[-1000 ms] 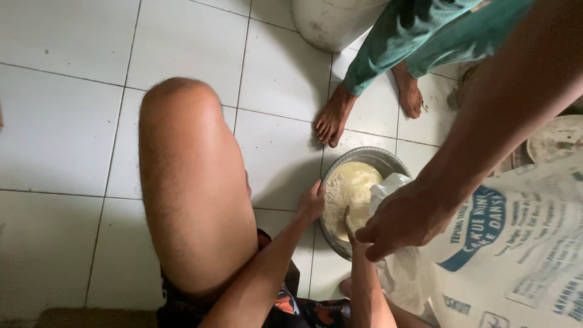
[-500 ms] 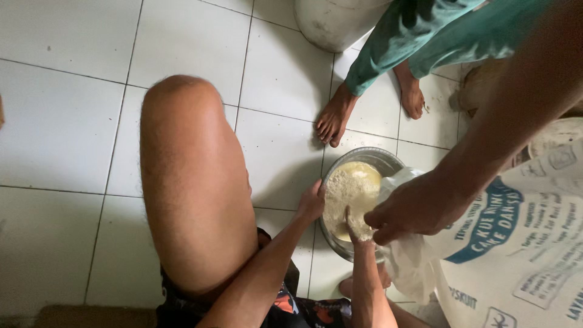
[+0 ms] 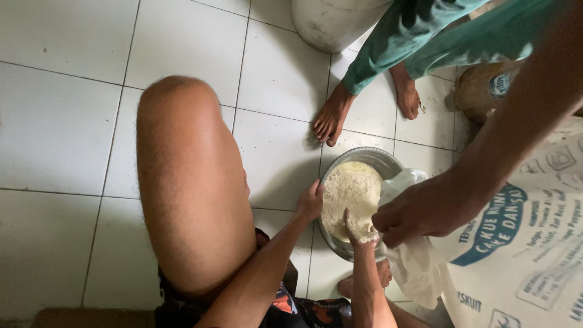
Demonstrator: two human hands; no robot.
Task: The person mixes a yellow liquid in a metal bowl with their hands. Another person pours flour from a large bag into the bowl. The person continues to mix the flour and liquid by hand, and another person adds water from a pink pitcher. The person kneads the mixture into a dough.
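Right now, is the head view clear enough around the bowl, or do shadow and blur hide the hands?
Head view: soft, even light, no glare; soft shadow left of metal bowl; left hand on its rim reads sharp; right hand in the flour is partly hidden by another person's hand.

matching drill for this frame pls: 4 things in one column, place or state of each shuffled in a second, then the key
1. left hand
2. right hand
3. metal bowl
4. white sack

A. on the tiled floor, holding pale flour
B. held at its mouth by another person's hand, at the bowl's right edge
C. grips the bowl's left rim
D. fingers in the flour, dusted white

Pairs: 1-C, 2-D, 3-A, 4-B
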